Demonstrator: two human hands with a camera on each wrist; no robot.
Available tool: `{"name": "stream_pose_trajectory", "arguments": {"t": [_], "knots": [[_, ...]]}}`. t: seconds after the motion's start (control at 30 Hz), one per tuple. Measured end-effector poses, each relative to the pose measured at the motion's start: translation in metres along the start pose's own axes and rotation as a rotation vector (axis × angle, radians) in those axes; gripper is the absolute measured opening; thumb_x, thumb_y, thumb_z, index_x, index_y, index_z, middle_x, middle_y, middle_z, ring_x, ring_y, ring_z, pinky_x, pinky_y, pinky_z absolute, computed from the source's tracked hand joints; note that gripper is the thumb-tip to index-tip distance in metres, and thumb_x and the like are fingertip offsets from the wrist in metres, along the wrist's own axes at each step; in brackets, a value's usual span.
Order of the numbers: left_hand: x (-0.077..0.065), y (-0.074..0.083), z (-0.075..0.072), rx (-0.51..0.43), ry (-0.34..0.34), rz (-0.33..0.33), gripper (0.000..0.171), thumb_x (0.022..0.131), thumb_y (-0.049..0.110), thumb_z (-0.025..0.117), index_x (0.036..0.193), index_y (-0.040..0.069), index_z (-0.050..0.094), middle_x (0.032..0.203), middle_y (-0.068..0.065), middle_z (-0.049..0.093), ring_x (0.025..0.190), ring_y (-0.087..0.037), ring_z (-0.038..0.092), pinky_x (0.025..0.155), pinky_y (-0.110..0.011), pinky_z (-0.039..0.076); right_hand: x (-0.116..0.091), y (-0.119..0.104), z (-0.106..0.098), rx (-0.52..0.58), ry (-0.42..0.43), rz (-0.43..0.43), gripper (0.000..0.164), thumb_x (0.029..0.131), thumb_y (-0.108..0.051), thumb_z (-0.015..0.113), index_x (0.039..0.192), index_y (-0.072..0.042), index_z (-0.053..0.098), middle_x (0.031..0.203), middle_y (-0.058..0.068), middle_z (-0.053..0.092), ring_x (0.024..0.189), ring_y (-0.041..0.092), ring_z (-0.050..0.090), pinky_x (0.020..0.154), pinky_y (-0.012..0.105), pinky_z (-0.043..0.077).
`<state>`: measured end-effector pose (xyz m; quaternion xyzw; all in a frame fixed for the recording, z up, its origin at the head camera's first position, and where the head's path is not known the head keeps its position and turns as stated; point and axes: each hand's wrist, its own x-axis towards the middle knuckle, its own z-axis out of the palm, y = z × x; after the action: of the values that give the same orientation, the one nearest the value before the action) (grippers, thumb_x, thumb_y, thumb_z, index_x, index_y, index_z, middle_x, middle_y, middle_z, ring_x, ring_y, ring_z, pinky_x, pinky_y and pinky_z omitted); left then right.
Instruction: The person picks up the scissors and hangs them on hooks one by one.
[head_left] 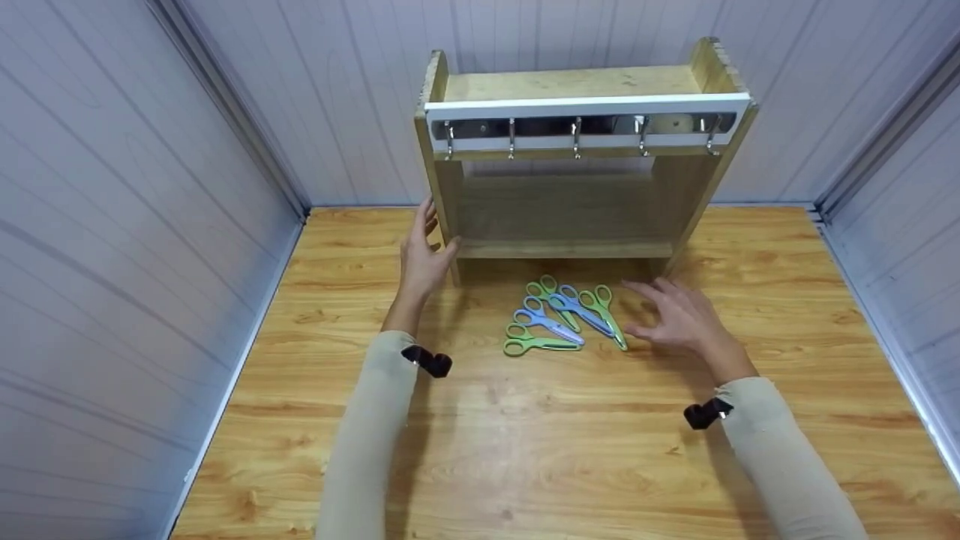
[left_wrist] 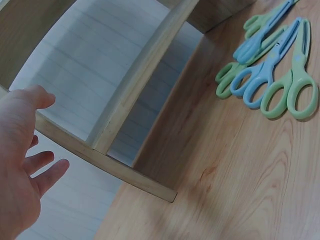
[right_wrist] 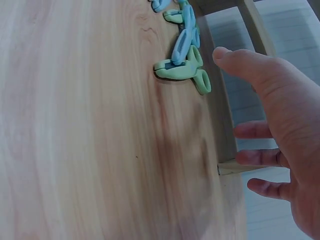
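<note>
A wooden shelf rack (head_left: 570, 250) stands at the back of the wood-grain floor, with a strip of metal hooks (head_left: 577, 127) across its upper front. My left hand (head_left: 425, 259) is at the rack's left side panel, thumb by its front edge and fingers along the outer side. In the left wrist view its fingers are spread and loosely bent. Before the rack lie several scissors, green scissors (head_left: 541, 343) and blue scissors (head_left: 547, 322) among them, partly overlapping. My right hand (head_left: 679, 315), holding nothing, hovers with parted fingers just right of the rightmost green scissors (head_left: 606, 315).
White panelled walls enclose the floor (head_left: 525, 450) at the back, left (head_left: 112, 262) and right. The rack has a top shelf (head_left: 570, 82) and a lower shelf. A small black camera is strapped to each sleeved wrist.
</note>
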<state>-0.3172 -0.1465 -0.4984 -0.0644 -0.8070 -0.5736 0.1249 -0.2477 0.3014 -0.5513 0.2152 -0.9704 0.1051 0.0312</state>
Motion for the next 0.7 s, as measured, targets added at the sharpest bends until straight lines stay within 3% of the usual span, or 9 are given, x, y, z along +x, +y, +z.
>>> {"name": "stream_pose_trajectory", "arguments": {"t": [0.1,0.23,0.47,0.7], "knots": [[0.001,-0.002,0.002,0.012,0.01,0.002,0.085,0.103,0.002,0.076,0.177,0.015,0.036,0.176,-0.021,0.05,0.159,-0.046,0.055,0.119,-0.065,0.06,0.001,-0.001,0.003,0.009,-0.005,0.006,0.082,0.091,-0.058,0.086,0.16,-0.02,0.063,0.119,0.022,0.071,0.092,0.038,0.068,0.066,0.05,0.053],[0.002,-0.004,0.004,0.039,0.021,0.005,0.085,0.103,0.002,0.076,0.177,0.014,0.036,0.174,-0.023,0.052,0.157,-0.047,0.058,0.117,-0.065,0.061,0.001,-0.001,0.008,0.021,-0.024,0.021,0.083,0.091,-0.06,0.086,0.16,-0.021,0.063,0.116,0.017,0.071,0.093,0.035,0.068,0.066,0.047,0.05],[0.003,-0.006,0.01,0.054,0.071,0.044,0.08,0.103,0.003,0.075,0.174,0.011,0.038,0.167,-0.024,0.057,0.145,-0.049,0.067,0.109,-0.062,0.067,0.002,-0.006,0.017,0.03,-0.072,0.044,0.088,0.091,-0.064,0.083,0.163,-0.02,0.061,0.132,0.023,0.07,0.108,0.043,0.072,0.083,0.062,0.059],[0.007,-0.005,0.015,0.102,0.113,0.077,0.076,0.103,0.002,0.076,0.17,0.008,0.042,0.157,-0.025,0.065,0.131,-0.048,0.076,0.104,-0.057,0.07,0.001,-0.009,0.023,0.049,-0.098,0.049,0.088,0.092,-0.066,0.084,0.161,-0.015,0.063,0.14,0.027,0.069,0.124,0.049,0.069,0.093,0.072,0.06]]}}
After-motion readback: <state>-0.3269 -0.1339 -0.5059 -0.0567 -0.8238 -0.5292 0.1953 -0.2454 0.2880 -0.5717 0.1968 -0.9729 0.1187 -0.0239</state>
